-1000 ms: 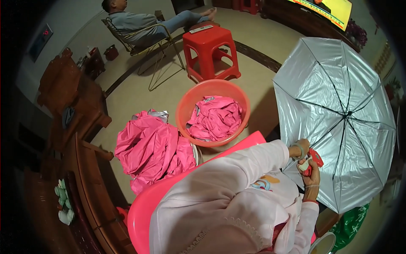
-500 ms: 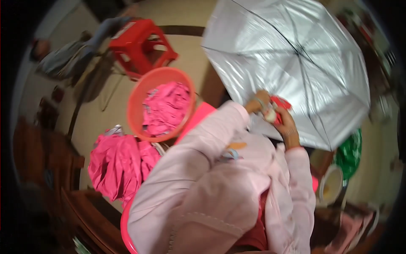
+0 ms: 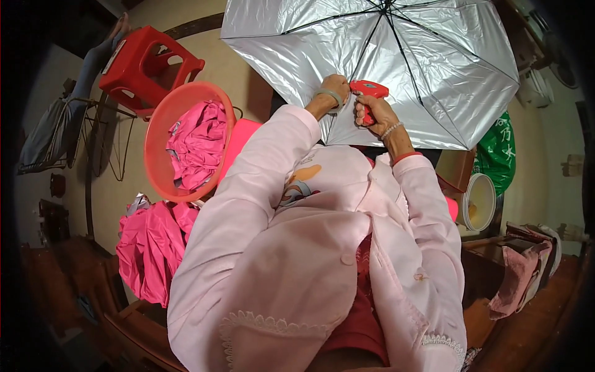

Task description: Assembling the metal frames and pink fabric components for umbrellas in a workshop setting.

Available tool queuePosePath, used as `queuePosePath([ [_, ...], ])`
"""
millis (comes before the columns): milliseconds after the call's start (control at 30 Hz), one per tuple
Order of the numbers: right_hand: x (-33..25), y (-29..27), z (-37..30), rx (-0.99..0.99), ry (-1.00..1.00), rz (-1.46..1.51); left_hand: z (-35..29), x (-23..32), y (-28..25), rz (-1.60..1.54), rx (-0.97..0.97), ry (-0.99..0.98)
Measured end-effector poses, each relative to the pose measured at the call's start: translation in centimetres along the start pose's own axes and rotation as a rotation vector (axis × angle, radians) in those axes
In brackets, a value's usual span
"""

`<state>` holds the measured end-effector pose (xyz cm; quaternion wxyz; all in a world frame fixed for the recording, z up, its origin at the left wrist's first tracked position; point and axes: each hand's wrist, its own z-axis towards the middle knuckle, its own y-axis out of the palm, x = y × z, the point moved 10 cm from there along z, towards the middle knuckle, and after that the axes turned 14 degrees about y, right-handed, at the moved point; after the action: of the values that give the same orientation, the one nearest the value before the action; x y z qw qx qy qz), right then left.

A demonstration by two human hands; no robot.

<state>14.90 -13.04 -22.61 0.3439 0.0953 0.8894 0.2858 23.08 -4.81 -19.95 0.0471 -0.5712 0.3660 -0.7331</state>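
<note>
An open umbrella [image 3: 434,56] with a silver lining and dark ribs spreads before me, its inside facing up. My right hand [image 3: 379,115] is wrapped round the handle of a red pistol-shaped hand tool [image 3: 370,88]. The tool's front end points left, toward my left hand [image 3: 333,92]. That hand is closed at the umbrella's near edge, over the lining and a rib. Its fingertips are partly hidden, and what lies between it and the tool's tip is too small to make out.
To the left, an orange-red basin [image 3: 155,146] holds pink fabric [image 3: 198,146]. More pink fabric [image 3: 152,248] hangs below it, and a red stool [image 3: 139,68] stands beyond. On the right are a white bucket [image 3: 480,201] and a green bag [image 3: 499,155]. A person's legs [image 3: 87,74] show far left.
The whole scene has shifted in the view, with the umbrella and both hands now higher and farther left. The red tool stays in my right hand, now turned with its front toward the left hand.
</note>
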Motion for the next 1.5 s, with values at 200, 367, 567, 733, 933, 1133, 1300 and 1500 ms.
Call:
queuePosePath([
  [200,-0.4,1.5,-2.0,0.188,-0.061,0.046,0.6,-0.1,-0.8,0.134,0.147,0.121],
  [367,-1.4,2.6,-3.3,0.205,-0.084,0.026,1.3,-0.7,-0.9,0.140,0.131,0.021],
  [567,-8.6,3.3,-8.7,0.580,-0.421,-0.871,2.8,-2.3,-3.5,0.226,-0.007,-0.125],
  [733,-12.0,4.2,-15.6,0.883,-0.555,-1.154,4.1,-0.1,-8.7,0.467,-0.298,0.012],
  [933,-13.6,2.0,-18.8,1.084,-0.554,-1.139,5.2,-1.2,-16.3,1.096,-0.396,0.047],
  [1133,-11.3,-0.8,-15.5,0.993,-0.471,-1.048,4.8,1.3,-16.0,1.146,-0.107,0.141],
  [1300,-9.6,-6.3,-11.1,0.962,-0.411,-0.992,3.6,3.6,-6.7,0.596,-0.331,0.212],
  [1500,-7.5,-4.4,-10.7,0.650,-0.357,-0.435,1.6,5.3,0.0,0.504,-0.270,0.237],
])
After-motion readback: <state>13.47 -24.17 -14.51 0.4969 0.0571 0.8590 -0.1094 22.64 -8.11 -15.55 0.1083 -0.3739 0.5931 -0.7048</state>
